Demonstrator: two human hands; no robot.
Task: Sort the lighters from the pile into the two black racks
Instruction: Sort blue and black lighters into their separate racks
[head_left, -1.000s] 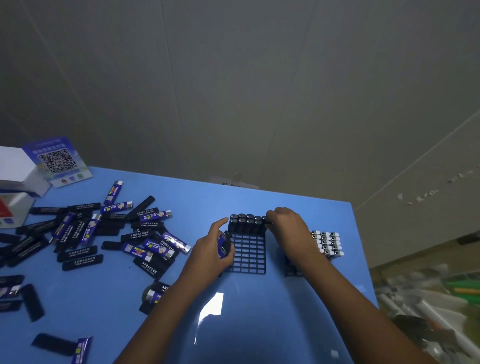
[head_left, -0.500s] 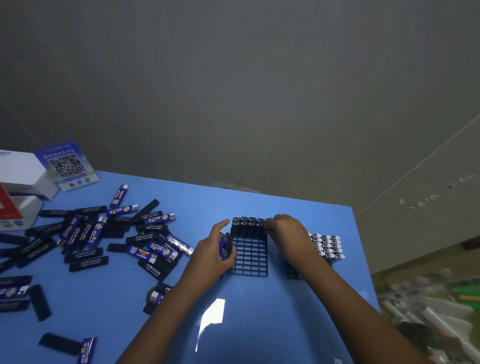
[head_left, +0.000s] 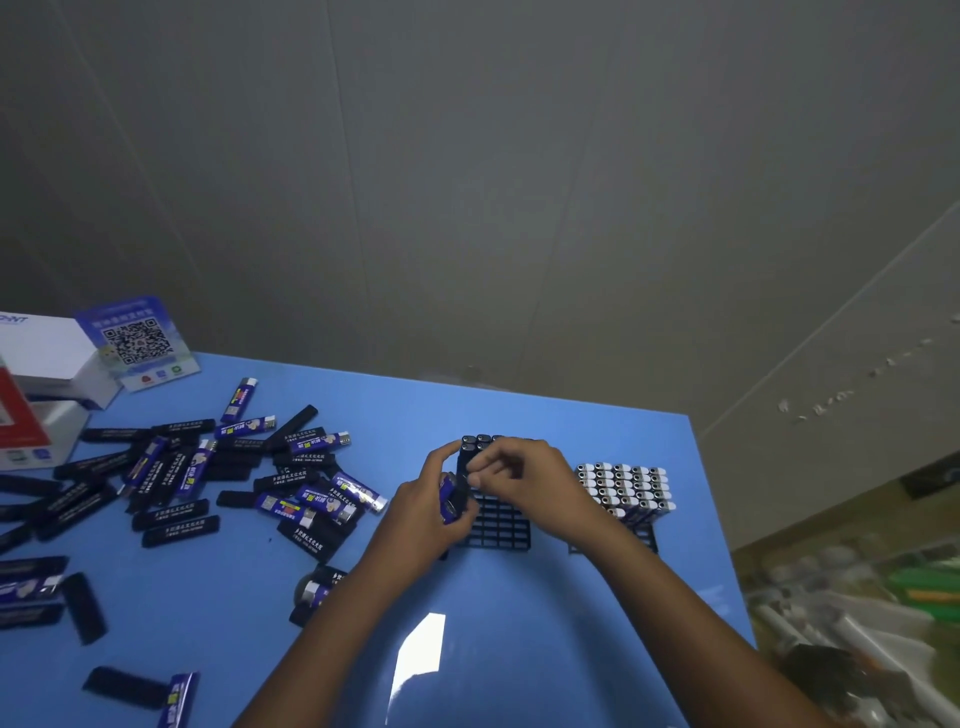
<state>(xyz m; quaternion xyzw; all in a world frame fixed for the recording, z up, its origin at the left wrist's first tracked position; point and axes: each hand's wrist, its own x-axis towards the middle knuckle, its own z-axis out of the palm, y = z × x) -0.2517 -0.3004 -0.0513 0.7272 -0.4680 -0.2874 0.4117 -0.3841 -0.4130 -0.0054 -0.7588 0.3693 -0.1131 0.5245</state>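
left hand (head_left: 428, 512) curled tight round a few blue lighters (head_left: 448, 496), right hand (head_left: 524, 475) pinching a black lighter (head_left: 464, 467) over the half-empty black rack (head_left: 498, 525), bare blue table (head_left: 519, 649) up front

grey panelled wall (head_left: 519, 182), blue table (head_left: 519, 649)

1. The tabletop (head_left: 519, 649) is plain bright blue, with one white glare patch near the middle.
2. The pile of lighters (head_left: 208, 467) at left mixes black bodies bearing white lettering with blue-purple ones carrying printed labels and silver tops.
3. The near rack (head_left: 498, 525) is a black grid, with black lighters along its far edge.
4. The right rack (head_left: 623, 491) shows rows of white and silver lighter tops.
5. The card (head_left: 136, 340) at far left is pale blue with a black-and-white QR pattern.
6. The boxes (head_left: 41, 374) beside the card are white, one with a red face.
7. The wall (head_left: 467, 182) is plain grey.
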